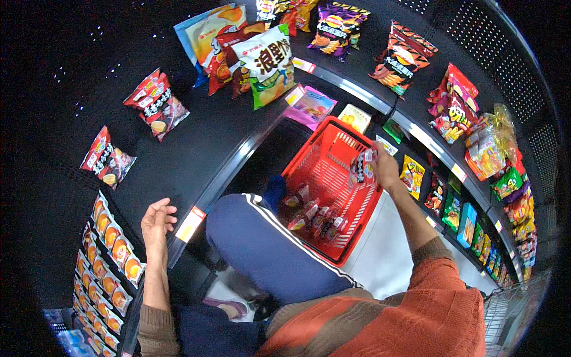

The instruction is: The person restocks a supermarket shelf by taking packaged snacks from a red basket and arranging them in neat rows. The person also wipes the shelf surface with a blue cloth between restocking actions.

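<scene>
My right hand (384, 166) is over the right rim of a red plastic shopping basket (328, 189), holding a small snack bag (362, 167) inside it. Several small snack packets (314, 218) lie at the basket's near end. My left hand (157, 216) hangs over the black shelf with its fingers loosely curled and nothing in them. Beyond it on that shelf stand two red and black snack bags, one at the left (108, 161) and one farther back (158, 105).
Rows of packaged round cakes (105, 267) fill the lower left shelf. Chip bags (267, 64) stand at the back, more (397, 64) on the upper right shelf. A shelf edge (250, 145) with price tags curves beside the basket. My bent knee is next to the basket.
</scene>
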Demonstrator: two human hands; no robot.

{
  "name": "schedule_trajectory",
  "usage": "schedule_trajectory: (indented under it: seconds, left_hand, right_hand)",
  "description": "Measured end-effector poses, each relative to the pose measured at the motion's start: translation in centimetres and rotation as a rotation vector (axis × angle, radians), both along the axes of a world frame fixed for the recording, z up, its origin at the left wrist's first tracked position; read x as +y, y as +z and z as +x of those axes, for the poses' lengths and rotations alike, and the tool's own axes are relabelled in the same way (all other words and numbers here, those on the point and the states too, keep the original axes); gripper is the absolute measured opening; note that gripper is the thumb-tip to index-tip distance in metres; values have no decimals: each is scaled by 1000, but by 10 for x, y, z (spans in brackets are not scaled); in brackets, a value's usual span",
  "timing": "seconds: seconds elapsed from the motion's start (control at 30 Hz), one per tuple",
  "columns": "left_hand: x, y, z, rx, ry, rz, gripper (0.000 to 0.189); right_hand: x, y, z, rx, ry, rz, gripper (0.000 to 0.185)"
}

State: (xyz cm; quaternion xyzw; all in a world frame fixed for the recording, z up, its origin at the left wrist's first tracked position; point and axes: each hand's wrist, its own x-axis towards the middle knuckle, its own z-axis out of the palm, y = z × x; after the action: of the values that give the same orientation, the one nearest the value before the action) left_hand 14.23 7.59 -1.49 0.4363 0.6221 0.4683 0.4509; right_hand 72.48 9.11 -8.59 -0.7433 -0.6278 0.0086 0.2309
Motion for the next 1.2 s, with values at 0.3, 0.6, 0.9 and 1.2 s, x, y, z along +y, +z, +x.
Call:
schedule_trajectory:
  seconds: [0.3, 0.6, 0.9, 1.2]
  left_hand:
    - [34, -17, 28, 244, 102, 199, 25]
    - [40, -8, 25, 906, 211, 229, 40]
    - [54, -17, 9, 1293, 96, 405, 23]
    - [61, -26, 9, 1304, -53, 144, 76]
  right_hand:
    - [-11, -113, -3, -172, -36, -435, 34]
    - [-13, -145, -17, -182, -60, -594, 27]
    - [61, -11, -102, 105, 198, -92, 34]
    - [160, 128, -296, 199, 876, 400, 35]
